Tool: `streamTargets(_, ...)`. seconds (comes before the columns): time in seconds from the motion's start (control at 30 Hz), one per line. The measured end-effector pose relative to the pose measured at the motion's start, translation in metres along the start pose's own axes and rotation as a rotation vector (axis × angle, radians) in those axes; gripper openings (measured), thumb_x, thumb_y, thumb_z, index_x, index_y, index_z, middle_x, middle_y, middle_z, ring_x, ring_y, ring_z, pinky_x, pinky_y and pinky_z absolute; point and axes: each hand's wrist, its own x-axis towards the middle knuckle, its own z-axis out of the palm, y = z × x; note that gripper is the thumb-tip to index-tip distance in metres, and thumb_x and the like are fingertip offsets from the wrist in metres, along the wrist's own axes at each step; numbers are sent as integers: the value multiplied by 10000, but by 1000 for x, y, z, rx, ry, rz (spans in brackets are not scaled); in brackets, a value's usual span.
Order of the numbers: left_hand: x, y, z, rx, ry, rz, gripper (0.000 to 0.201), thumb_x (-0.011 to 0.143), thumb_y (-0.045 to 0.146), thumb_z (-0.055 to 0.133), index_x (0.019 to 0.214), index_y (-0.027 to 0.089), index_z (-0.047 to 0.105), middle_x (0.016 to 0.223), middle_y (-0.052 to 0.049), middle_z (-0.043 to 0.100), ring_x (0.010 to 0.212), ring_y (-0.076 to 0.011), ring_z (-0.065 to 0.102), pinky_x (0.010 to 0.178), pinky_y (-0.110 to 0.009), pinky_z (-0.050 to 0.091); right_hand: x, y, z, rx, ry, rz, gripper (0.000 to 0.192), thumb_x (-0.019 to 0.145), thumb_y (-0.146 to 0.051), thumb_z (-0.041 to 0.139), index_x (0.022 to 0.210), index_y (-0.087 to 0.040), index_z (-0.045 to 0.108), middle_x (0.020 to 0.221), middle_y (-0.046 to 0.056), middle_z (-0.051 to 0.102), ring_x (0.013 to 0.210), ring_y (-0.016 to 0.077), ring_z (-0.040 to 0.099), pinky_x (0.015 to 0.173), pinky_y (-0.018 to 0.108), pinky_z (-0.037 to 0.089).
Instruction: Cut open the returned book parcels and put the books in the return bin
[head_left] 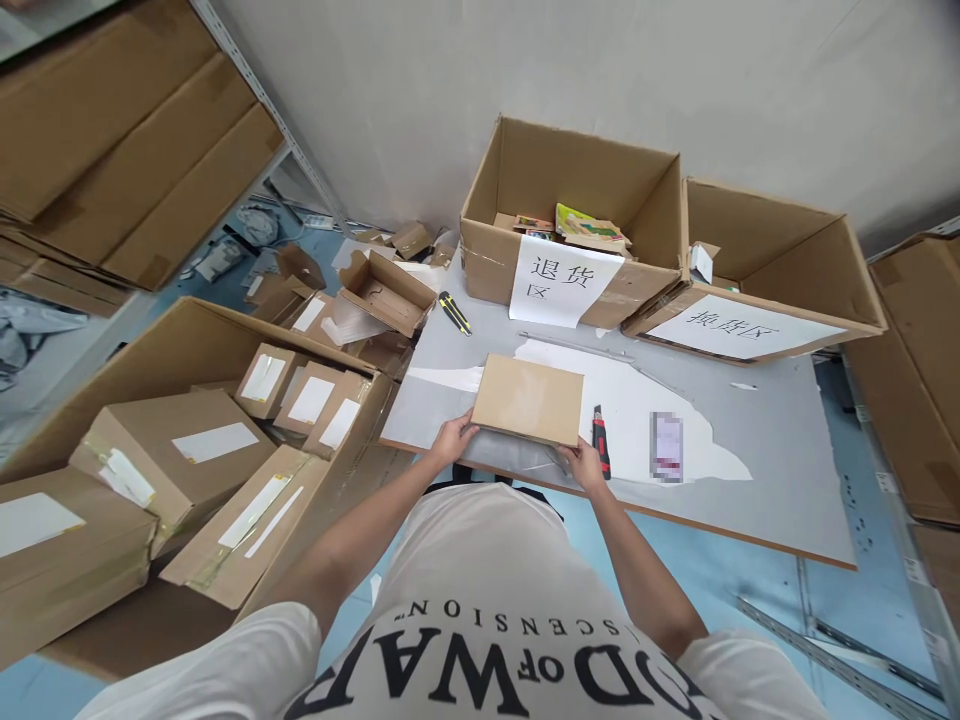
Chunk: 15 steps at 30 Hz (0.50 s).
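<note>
A flat brown cardboard box (pixel 529 398) is at the front edge of the grey table, its plain top facing up. My left hand (pixel 454 440) grips its near left corner. At the near right corner, my right hand (pixel 583 463) has its fingers closed on the same box. Just right of that hand lies a red and black utility knife (pixel 601 442). Farther back on the table is a yellow and black utility knife (pixel 455 313). A blurred pale purple rectangular item (pixel 666 447) rests on the white sheet (pixel 705 445) to the right.
Two large open cartons with handwritten signs, one holding books (pixel 592 228), stand along the table's back. On my left a big carton (pixel 202 320) contains several labelled parcels (pixel 214 440). Opened small boxes (pixel 386 290) pile up beyond it. Shelving with cartons (pixel 112 130) rises at upper left.
</note>
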Motion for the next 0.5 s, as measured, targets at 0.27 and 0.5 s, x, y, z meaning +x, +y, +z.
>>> streamTargets(0.27,-2,39,-20,232,80,-19,358,856,409,480,947,144,702,747,-6,706,692,-159,616,711,-245,458,2,-27,-14,-32,17,-52,440,785,-559,514,903,-159,654,869,100,715,825,243,641,733,335,492)
streamTargets(0.5,9,74,-34,308,139,47,409,858,455,472,991,156,717,802,-12,722,707,-159,620,656,-210,418,10,-50,-31,-219,80,-58,562,808,-657,415,746,-158,667,633,27,643,631,181,572,600,268,427)
